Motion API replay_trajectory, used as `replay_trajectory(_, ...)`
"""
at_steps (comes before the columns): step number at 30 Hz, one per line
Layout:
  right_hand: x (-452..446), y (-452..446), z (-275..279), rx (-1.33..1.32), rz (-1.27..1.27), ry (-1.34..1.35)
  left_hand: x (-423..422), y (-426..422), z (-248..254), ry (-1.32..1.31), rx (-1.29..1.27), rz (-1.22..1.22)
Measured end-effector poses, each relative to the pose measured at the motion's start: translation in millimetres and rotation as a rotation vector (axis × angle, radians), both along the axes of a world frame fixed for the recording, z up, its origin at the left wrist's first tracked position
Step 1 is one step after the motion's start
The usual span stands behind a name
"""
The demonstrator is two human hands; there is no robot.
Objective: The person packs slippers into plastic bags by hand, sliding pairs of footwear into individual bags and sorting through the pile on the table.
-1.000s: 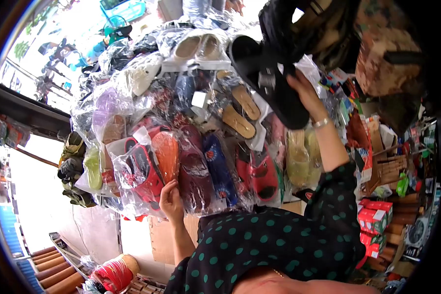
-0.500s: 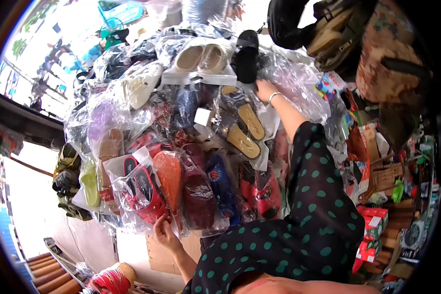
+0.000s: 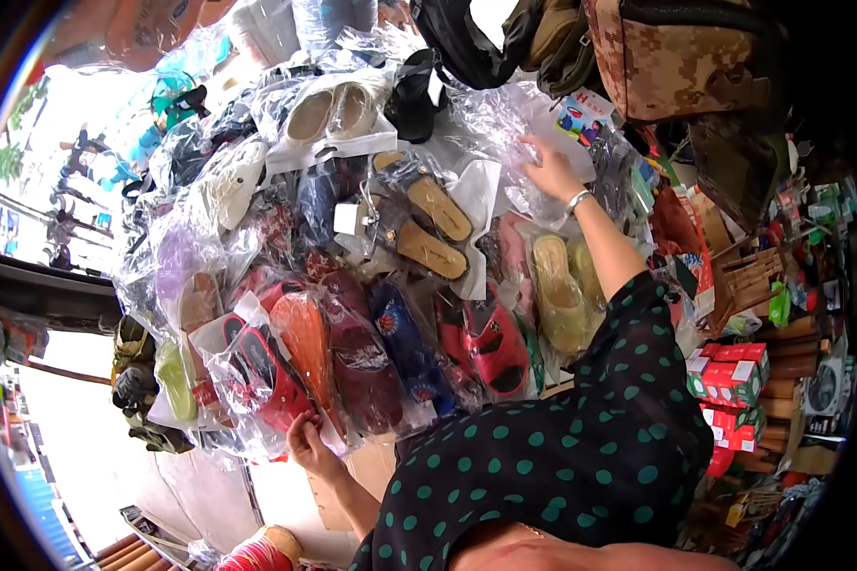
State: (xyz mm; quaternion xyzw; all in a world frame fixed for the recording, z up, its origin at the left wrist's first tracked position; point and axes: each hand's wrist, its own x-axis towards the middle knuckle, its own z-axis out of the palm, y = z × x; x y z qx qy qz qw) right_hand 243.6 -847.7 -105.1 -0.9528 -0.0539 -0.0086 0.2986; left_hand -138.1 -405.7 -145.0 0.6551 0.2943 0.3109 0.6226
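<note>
My left hand (image 3: 314,447) is closed on the lower edge of a clear bag with red shoes (image 3: 269,373), beside an orange shoe (image 3: 301,333). Higher up on the right, my right hand (image 3: 554,171) rests over crumpled clear plastic (image 3: 490,119), its fingers apart. A black sandal (image 3: 415,98) lies to the left of that hand, near a pair of cream shoes (image 3: 331,114). Tan-soled sandals (image 3: 431,249) lie in the middle of the pile. Below my right hand are yellow slippers (image 3: 560,295) in plastic.
Camouflage bags (image 3: 676,62) hang at the upper right. Red and green boxes (image 3: 730,376) are stacked at the right, near brown rolls. A reel of red cord (image 3: 262,552) stands at the bottom left. Dark folded items (image 3: 133,385) hang at the pile's left edge.
My right hand has let go of the black sandal, which now lies on the pile, and has moved right onto the plastic. My left hand has moved from beside the orange shoe to the red shoes' bag.
</note>
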Motion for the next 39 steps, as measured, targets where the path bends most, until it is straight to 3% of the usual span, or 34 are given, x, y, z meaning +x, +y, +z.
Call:
replay_trajectory(1, -1, -6, -13, 0.083, -0.006, -0.257, -1, -2, 2, 0.007, 0.024, -0.011)
replay_trajectory(5, -36, -10, 25, 0.422, -0.136, -0.231, -10, -7, 9, 0.006, 0.076, -0.009)
replay_trajectory(10, -66, -40, 19, 0.595, -0.288, -0.370, -20, -9, 4, -0.035, -0.005, 0.018)
replay_trajectory(12, -46, -73, 3, 0.613, -0.277, -0.721, -18, -10, 6, -0.024, -0.020, 0.002)
replay_trajectory(13, -44, -86, 1, 0.460, -0.250, -0.548, -14, -11, 8, -0.030, -0.002, -0.031)
replay_trajectory(14, -39, -80, 9, 0.460, -0.254, -0.550, -11, -13, 9, -0.038, 0.014, -0.066)
replay_trajectory(15, -33, -62, 25, 0.460, -0.410, -0.276, -8, -12, 8, -0.023, 0.003, -0.067)
replay_trajectory(17, -13, -46, 22, 0.632, -0.319, 0.042, -1, -18, 14, -0.042, 0.001, -0.089)
replay_trajectory(18, -5, -41, 7, 0.807, -0.072, 0.082, 1, -20, 17, -0.058, 0.004, -0.107)
replay_trajectory(20, -17, 5, 23, 0.792, 0.025, 0.191, 1, -23, 17, -0.060, 0.012, -0.120)
replay_trajectory(22, 6, 5, -6, 0.814, 0.228, 0.211, -5, -26, 20, -0.024, 0.109, -0.124)
replay_trajectory(23, 9, 4, -16, 0.549, 0.116, -0.269, -12, -22, 17, -0.008, 0.167, -0.118)
replay_trajectory(24, 15, -3, -22, 0.548, 0.111, -0.272, -19, -22, 16, -0.010, 0.167, -0.124)
replay_trajectory(26, 21, -21, -32, 0.044, -0.650, -0.210, -35, -19, 15, 0.001, 0.067, -0.001)
replay_trajectory(28, 8, -36, -48, -0.452, -0.750, -0.421, -48, -13, 10, -0.012, 0.021, 0.004)
replay_trajectory(30, 10, -65, -72, -0.441, -0.718, -0.482, -54, -14, 8, -0.032, -0.099, 0.098)
replay_trajectory(32, 13, -85, -86, 0.416, -0.406, -0.138, -54, -15, 10, -0.030, -0.119, 0.095)
replay_trajectory(34, -14, -74, -39, 0.977, -0.566, -0.027, -45, -19, 14, -0.055, -0.133, 0.076)
replay_trajectory(36, -34, -83, -13, 1.636, -0.566, -0.161, -36, -18, 14, -0.058, -0.126, 0.045)
replay_trajectory(38, -59, -120, -3, 2.059, -0.355, -0.032, -23, -23, 20, -0.077, -0.097, -0.018)
replay_trajectory(39, -88, -107, 30, 2.115, -0.453, -0.141, -17, -26, 22, -0.086, -0.092, -0.033)
